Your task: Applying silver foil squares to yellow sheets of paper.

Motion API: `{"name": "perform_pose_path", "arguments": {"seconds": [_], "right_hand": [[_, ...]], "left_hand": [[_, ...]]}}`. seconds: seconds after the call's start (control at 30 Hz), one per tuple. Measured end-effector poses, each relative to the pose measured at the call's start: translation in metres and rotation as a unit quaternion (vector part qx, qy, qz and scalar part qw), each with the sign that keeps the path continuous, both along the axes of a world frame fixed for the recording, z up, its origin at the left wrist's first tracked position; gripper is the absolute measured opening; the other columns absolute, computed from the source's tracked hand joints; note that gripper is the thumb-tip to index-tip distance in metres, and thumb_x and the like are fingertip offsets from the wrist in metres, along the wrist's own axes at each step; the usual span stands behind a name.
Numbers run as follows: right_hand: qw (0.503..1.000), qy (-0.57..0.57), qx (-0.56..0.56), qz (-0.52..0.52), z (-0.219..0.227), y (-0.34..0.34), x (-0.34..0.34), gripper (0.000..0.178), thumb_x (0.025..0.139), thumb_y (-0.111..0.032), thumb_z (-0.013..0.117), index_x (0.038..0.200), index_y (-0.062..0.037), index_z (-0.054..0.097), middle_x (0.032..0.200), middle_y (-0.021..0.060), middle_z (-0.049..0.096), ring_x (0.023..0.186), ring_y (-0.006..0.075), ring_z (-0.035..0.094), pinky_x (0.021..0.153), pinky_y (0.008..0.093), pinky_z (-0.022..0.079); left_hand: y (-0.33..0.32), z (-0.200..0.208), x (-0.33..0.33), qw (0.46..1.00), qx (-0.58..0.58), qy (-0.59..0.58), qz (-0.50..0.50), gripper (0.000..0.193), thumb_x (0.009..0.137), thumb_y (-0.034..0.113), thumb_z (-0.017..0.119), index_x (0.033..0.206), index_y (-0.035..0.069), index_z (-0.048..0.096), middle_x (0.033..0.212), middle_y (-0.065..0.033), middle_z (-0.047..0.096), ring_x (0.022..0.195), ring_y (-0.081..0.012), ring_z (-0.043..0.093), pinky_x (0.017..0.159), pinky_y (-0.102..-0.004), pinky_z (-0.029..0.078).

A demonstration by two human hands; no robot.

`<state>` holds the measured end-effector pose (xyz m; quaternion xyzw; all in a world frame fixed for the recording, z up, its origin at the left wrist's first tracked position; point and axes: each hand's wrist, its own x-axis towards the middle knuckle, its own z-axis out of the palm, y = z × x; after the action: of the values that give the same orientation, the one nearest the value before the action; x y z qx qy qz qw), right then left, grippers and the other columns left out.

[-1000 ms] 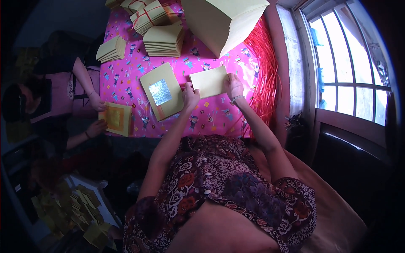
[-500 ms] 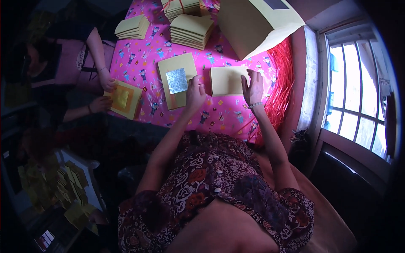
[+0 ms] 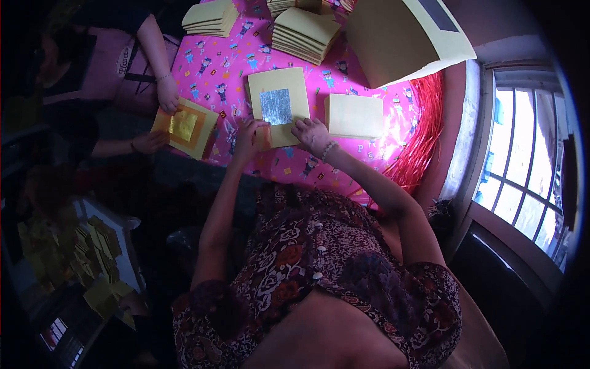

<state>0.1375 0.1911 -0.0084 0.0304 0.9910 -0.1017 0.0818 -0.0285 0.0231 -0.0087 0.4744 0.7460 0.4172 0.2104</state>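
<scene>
Head view: yellow sheet with silver foil square [image 3: 278, 106] lies on the pink patterned table [image 3: 369, 157]. Its near edge is pinched by left hand [image 3: 249, 136] and right hand [image 3: 312, 133]. Step judged: handling this sheet; a steady lift or fold is called for.

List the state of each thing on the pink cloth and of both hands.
Silver-foil sheet: flat, both hands on its near edge.
Plain yellow sheet: flat, untouched.
Gold-foil sheet: held by another person.
Paper stacks: piled at far edge.
Left hand: on sheet.
Right hand: on sheet.
</scene>
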Motion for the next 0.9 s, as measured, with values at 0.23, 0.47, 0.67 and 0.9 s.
{"name": "perform_pose_path", "arguments": {"seconds": [0.23, 0.47, 0.67, 0.9], "right_hand": [[0.983, -0.063, -0.173, -0.005, 0.02, 0.028, -0.009, 0.022, 0.08, -0.032, 0.06, 0.089, -0.0116, 0.063, 0.09, 0.008, 0.059, 0.086, 0.0264, 0.061, 0.073, 0.0388, 0.05], [0.97, -0.094, -0.222, -0.04, 0.014, 0.041, -0.016, 0.024, 0.082, -0.036, 0.058, 0.089, -0.0156, 0.067, 0.086, 0.008, 0.066, 0.086, 0.0267, 0.063, 0.076, 0.0389, 0.049], [0.966, -0.087, -0.24, -0.049, 0.009, 0.044, -0.018, 0.018, 0.082, -0.028, 0.058, 0.083, -0.0117, 0.065, 0.085, 0.0065, 0.064, 0.082, 0.0259, 0.062, 0.073, 0.0387, 0.048], [0.965, -0.073, -0.243, -0.058, 0.02, 0.045, -0.021, 0.021, 0.084, -0.03, 0.057, 0.084, -0.0107, 0.064, 0.08, 0.0091, 0.064, 0.08, 0.027, 0.062, 0.074, 0.0398, 0.047]], "left_hand": [[-0.008, -0.022, -0.018, 0.988, -0.035, -0.151, 0.003, 0.035, 0.085, -0.007, 0.032, 0.106, 0.003, 0.058, 0.109, -0.0077, 0.062, 0.099, -0.0169, 0.057, 0.087, -0.0294, 0.043], [-0.005, -0.024, -0.021, 0.983, -0.034, -0.179, -0.005, 0.034, 0.088, -0.003, 0.031, 0.106, 0.004, 0.059, 0.108, -0.006, 0.063, 0.097, -0.0138, 0.055, 0.083, -0.0269, 0.043], [-0.003, -0.021, -0.019, 0.979, -0.015, -0.203, 0.019, 0.038, 0.081, -0.011, 0.031, 0.104, 0.002, 0.06, 0.101, -0.0087, 0.064, 0.091, -0.0174, 0.055, 0.088, -0.0283, 0.041], [-0.01, -0.02, -0.02, 0.985, -0.01, -0.174, -0.003, 0.043, 0.074, -0.014, 0.034, 0.105, 0.003, 0.059, 0.103, -0.0092, 0.063, 0.097, -0.0189, 0.058, 0.088, -0.0294, 0.043]]}}
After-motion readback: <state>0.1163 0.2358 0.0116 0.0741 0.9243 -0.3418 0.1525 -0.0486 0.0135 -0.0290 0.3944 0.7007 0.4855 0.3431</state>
